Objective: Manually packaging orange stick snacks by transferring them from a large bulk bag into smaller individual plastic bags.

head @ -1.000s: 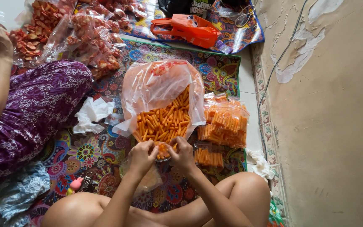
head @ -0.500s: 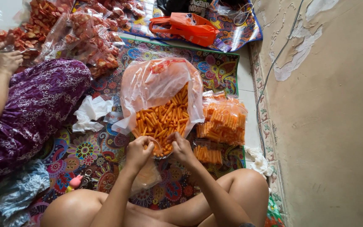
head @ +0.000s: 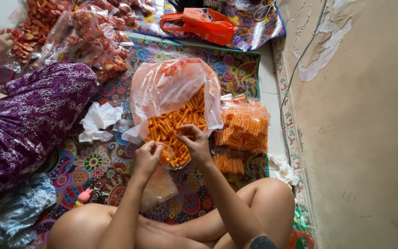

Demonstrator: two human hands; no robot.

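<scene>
A patterned mat (head: 102,161) covers the floor; on it lie a big bag of orange sticks (head: 176,110), smaller filled bags (head: 242,127), and crumpled paper (head: 98,121).

Large clear plastic bag (head: 171,92): thin, glossy, crinkled. Orange stick snacks (head: 176,124): matt, dry. Patterned floor mat (head: 97,161): smooth sheen. Beige wall (head: 369,138): rough, peeling.

My two bare forearms reach forward and converge. My left hand (head: 146,158) is curled, fingertips pinched together. My right hand (head: 198,144) sits just beside it, fingers bent downward, wrist slightly raised.
</scene>
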